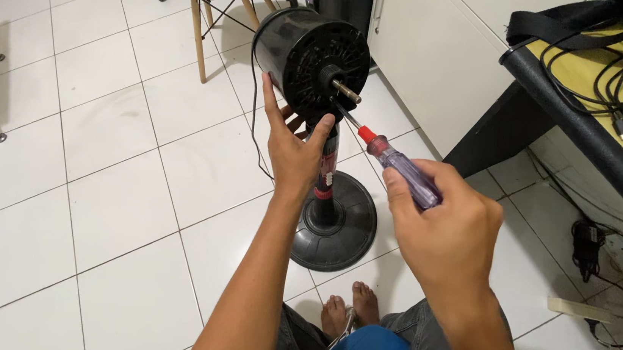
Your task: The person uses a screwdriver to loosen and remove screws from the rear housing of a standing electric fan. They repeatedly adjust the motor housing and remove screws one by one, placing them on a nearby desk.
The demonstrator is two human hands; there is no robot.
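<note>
A black fan motor housing (304,56) with a bare metal shaft (345,90) stands on a black pole and round base (337,223) on the floor. My left hand (293,146) grips the lower edge of the housing from below, thumb and fingers spread around it. My right hand (443,229) is closed on a screwdriver (396,164) with a clear purple handle and red collar. Its metal tip touches the front face of the housing just below the shaft.
A white chair with wooden legs (201,16) stands behind the fan. A yellow-topped table (602,81) with black cables and a bag is at the right, white cabinets behind it. A power adapter and cords (590,247) lie on the white tiled floor. My bare feet (350,312) show below.
</note>
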